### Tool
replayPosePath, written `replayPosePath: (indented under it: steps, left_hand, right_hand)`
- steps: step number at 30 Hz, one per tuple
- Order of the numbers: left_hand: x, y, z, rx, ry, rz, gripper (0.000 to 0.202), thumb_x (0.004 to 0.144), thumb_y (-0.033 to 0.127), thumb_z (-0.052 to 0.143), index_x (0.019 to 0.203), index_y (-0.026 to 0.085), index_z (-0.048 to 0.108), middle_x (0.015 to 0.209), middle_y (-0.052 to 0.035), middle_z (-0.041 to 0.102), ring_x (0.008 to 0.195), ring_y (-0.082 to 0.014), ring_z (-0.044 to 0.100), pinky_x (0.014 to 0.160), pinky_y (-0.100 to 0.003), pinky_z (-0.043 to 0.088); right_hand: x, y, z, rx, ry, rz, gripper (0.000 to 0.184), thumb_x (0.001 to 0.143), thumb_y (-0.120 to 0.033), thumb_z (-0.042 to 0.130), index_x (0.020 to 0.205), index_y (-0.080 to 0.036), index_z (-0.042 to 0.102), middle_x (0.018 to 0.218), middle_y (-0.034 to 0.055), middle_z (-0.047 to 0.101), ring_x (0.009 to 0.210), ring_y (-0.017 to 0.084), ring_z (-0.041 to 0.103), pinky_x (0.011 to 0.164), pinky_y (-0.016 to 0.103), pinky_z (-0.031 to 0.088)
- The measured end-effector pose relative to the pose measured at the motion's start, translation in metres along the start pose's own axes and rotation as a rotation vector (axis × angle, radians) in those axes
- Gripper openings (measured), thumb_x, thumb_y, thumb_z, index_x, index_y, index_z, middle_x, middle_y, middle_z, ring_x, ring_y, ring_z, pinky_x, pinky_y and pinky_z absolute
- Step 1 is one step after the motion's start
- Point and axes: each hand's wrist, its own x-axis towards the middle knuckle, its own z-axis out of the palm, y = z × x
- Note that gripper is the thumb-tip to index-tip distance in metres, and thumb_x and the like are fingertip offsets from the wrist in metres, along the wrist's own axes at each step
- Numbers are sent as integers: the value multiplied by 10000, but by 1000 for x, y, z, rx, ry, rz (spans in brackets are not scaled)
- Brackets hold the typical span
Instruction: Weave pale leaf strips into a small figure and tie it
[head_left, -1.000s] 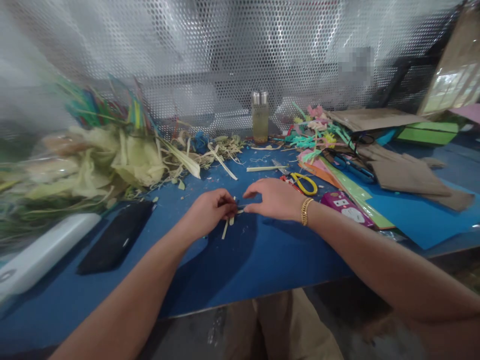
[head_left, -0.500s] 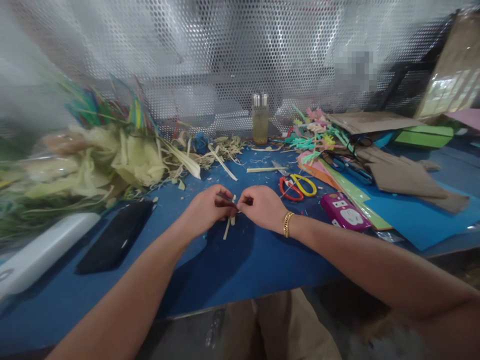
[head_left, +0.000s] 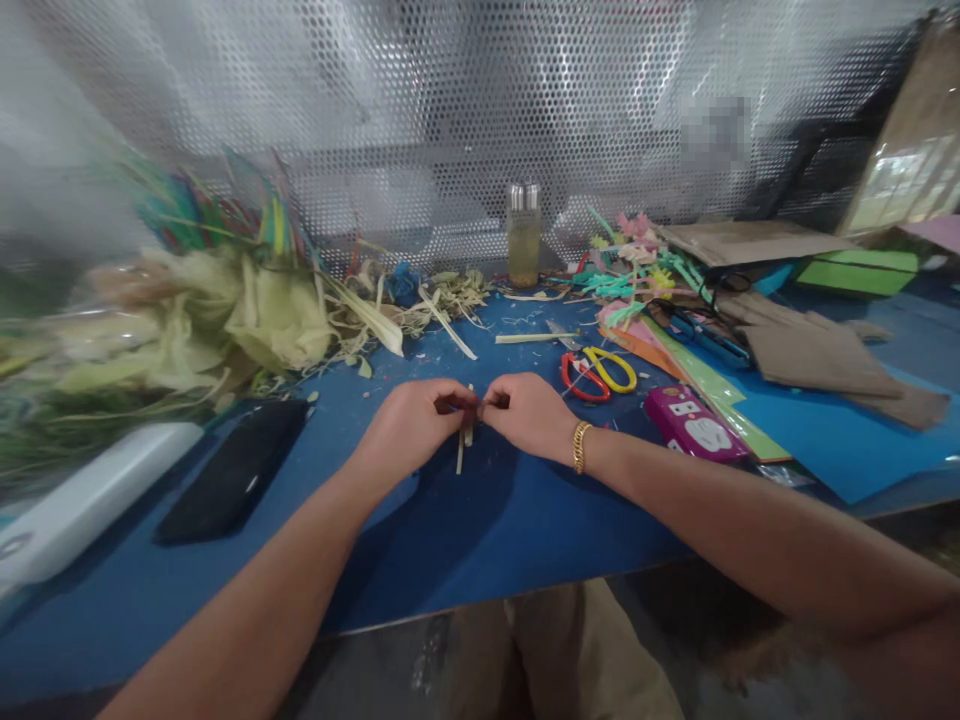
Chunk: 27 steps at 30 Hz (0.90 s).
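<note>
Above the middle of the blue table [head_left: 465, 560], my left hand [head_left: 421, 420] and my right hand [head_left: 526, 415] meet fingertip to fingertip. The left thumb and fingers pinch a thin pale-green strip of leaf or husk [head_left: 460, 455], whose lower end hangs below them. My right hand is closed in a pinch right beside it, and whatever lies between its fingertips is too small and covered to make out. A gold bracelet [head_left: 579, 446] circles the right wrist. Scissors [head_left: 600, 374] with one red and one yellow handle lie just beyond that hand.
Pale husks [head_left: 277, 310] are heaped at the left, behind a black phone-like slab [head_left: 232, 475] and a white long case [head_left: 97, 505]. A bottle [head_left: 523, 240] stands at the back. Rightward lie a purple box [head_left: 694, 425], blue paper [head_left: 840, 440] and cardboard [head_left: 810, 355].
My left hand has turned slightly and its fingers have closed in toward the right fingertips. The hanging strip is now more upright and shows less. The right hand has barely moved.
</note>
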Motion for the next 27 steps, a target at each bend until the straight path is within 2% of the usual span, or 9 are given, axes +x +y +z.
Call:
replayPosePath:
  steps: [3, 6, 10, 14, 18, 21, 27]
  left_hand:
    - [1, 0, -1, 90, -3, -11, 195, 753, 288, 555, 841, 228, 718, 747, 3, 730, 706, -191, 676, 631, -270, 478]
    - [2, -1, -3, 164, -41, 31, 188, 739, 254, 542, 806, 222, 715, 784, -5, 723, 723, -180, 662, 652, -262, 466]
    - [5, -3, -3, 186, -81, 52, 191, 733, 227, 525, 811, 209, 697, 838, -19, 709, 785, -176, 645, 715, -265, 464]
    - [6, -1, -3, 215, -93, 72, 166, 740, 225, 524, 806, 201, 675, 837, -23, 689, 789, -175, 624, 716, -274, 457]
    - [6, 0, -3, 232, -101, 104, 141, 735, 223, 543, 811, 193, 658, 861, -32, 673, 779, -173, 615, 706, -280, 457]
    - [5, -1, -2, 196, -85, 107, 119, 741, 248, 569, 817, 191, 640, 839, -26, 670, 715, -158, 613, 669, -270, 453]
    - [3, 0, -1, 128, -93, 30, 110, 766, 274, 575, 851, 217, 614, 684, 25, 676, 561, -134, 587, 529, -236, 389]
  right_hand:
    - [-1, 0, -1, 6, 5, -15, 162, 801, -261, 579, 720, -169, 686, 712, 22, 688, 643, 110, 556, 598, 232, 349]
    - [-2, 0, 0, -13, 9, -19, 156, 810, -268, 583, 740, -181, 693, 731, 17, 698, 653, 114, 562, 607, 242, 346]
    - [-2, 0, 1, -51, 7, -19, 162, 830, -271, 572, 764, -183, 691, 775, 24, 704, 698, 124, 569, 639, 251, 351]
    - [-1, 1, 2, -70, -12, -40, 163, 837, -246, 549, 789, -180, 691, 825, 34, 704, 750, 131, 570, 680, 254, 359]
    - [0, 2, 3, -59, -48, -39, 154, 819, -221, 540, 780, -184, 685, 792, 24, 695, 702, 121, 545, 647, 251, 342]
    - [0, 3, 3, -25, -71, -22, 154, 810, -221, 538, 787, -187, 687, 762, 14, 686, 656, 110, 525, 612, 246, 325]
    - [1, 3, 4, -2, -94, 3, 163, 797, -224, 544, 803, -187, 702, 768, 18, 684, 658, 111, 519, 605, 241, 321]
